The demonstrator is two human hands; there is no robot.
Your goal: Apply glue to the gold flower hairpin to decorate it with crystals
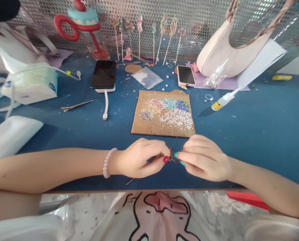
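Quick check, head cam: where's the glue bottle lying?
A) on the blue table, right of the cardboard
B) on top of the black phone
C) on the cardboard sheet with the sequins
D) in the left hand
A: the glue bottle lies on its side on the blue table, off to the right of the cardboard sheet, untouched by either hand.

My arms are bare. A pale pink beaded bracelet (106, 163) circles my left wrist. Nails are painted: red on the left hand (139, 159), turquoise on the right hand (204, 162). My white cartoon-print shirt (159, 214) shows below.
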